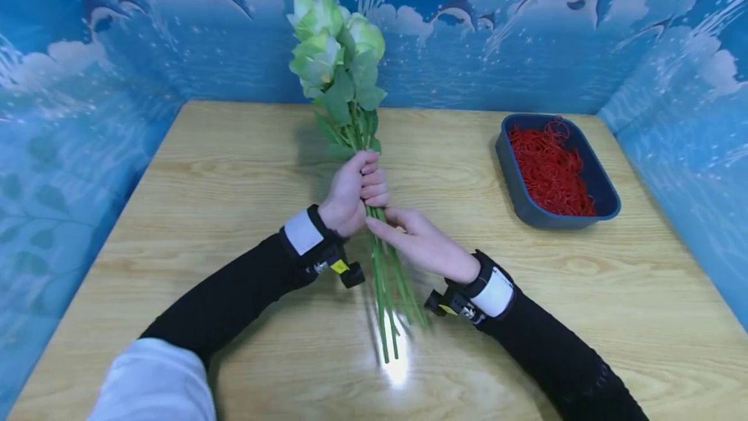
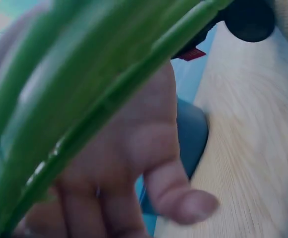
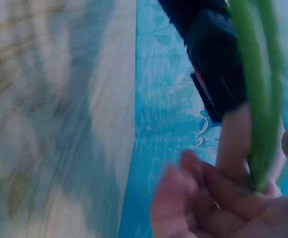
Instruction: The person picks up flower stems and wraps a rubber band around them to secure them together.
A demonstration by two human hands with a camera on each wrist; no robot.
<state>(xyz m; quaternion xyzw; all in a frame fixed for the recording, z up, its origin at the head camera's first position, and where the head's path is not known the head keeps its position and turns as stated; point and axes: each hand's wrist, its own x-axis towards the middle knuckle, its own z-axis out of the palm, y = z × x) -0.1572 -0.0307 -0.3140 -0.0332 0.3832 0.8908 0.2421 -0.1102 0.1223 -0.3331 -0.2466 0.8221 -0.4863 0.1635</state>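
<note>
A bunch of pale green roses point(image 1: 327, 38) stands tilted away over the table, its blooms in front of the back curtain. My left hand point(image 1: 361, 190) grips the stems in a fist just under the leaves. Below that fist the bare stems point(image 1: 382, 278) fan out toward the table's near side. My right hand point(image 1: 416, 238) is at the stems right beneath the left one, thumb stretched across their front and fingers loosely bent behind. In the left wrist view, the right hand's fingers point(image 2: 154, 144) show past the stems. The right wrist view has stems point(image 3: 258, 89) running down to the fists.
A dark blue plastic bin point(image 1: 526, 210) stands at the back right of the wooden table point(image 1: 234, 161). It holds a heap of thin red rubber bands point(image 1: 552, 167). Blue dolphin-print curtains point(image 1: 467, 70) close off the back and both sides.
</note>
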